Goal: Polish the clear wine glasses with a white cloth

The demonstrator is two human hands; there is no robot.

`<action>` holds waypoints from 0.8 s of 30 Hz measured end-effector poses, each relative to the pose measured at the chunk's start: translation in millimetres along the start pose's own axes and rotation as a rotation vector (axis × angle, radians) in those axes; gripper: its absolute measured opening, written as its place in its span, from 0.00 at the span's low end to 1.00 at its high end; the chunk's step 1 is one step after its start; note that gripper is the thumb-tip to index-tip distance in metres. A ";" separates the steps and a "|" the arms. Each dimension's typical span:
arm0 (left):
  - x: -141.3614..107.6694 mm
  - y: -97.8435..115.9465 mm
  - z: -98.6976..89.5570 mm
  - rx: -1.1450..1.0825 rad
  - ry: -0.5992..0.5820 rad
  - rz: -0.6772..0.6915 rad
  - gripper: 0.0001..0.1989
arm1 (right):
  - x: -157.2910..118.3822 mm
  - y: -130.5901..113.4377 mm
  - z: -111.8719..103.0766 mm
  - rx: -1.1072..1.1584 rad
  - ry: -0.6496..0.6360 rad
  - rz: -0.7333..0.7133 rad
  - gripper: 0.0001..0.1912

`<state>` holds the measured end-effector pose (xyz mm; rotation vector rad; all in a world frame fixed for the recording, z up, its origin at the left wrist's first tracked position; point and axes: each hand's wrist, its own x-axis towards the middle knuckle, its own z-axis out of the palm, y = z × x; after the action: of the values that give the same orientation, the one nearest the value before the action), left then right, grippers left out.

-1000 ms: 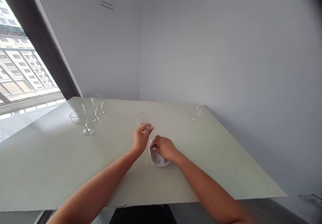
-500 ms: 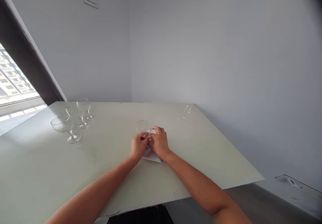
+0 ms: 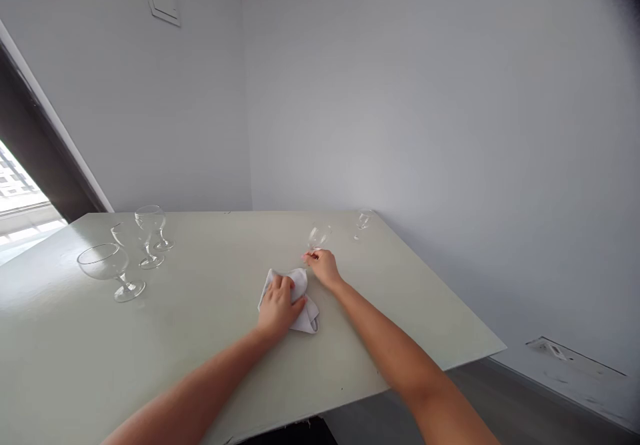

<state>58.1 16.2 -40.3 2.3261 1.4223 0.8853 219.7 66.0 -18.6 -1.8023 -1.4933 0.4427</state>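
Observation:
My left hand (image 3: 279, 303) rests on a folded white cloth (image 3: 310, 311) on the table, its fingers bent over the cloth. Farther forward and to the right, my right hand (image 3: 323, 265) pinches the lower part of a clear stemmed glass (image 3: 320, 235) between thumb and fingers. The bowl of that glass points up and away from me; whether its foot touches the table is hidden by the fingers. Just beyond it, toward the back right corner, stands another clear stemmed glass (image 3: 365, 219).
Three clear stemmed glasses, the nearest a wide-bowled glass (image 3: 103, 263), stand grouped on the left of the pale table (image 3: 200, 338). Grey walls (image 3: 400, 98) meet behind the table. A window (image 3: 20, 185) is at far left.
My right hand has carried the glass forward and right, away from the cloth. My left hand has let go of the glass and now lies on the cloth. The view has turned slightly right.

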 end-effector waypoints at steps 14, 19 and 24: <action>1.3 3.2 -7.8 0.117 -0.138 0.117 0.07 | 86.4 73.8 -54.3 -0.199 0.181 0.437 0.07; 1.5 2.7 -7.9 0.106 -0.136 0.121 0.07 | 90.5 74.2 -55.3 -0.191 0.202 0.428 0.06; 0.4 0.1 -4.4 0.057 -0.139 0.093 0.08 | 65.4 59.7 -56.9 -0.153 0.276 0.330 0.15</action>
<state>55.5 16.1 -36.7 2.4608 1.3084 0.6996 316.4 106.9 -11.5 -2.1444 -1.0691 0.2289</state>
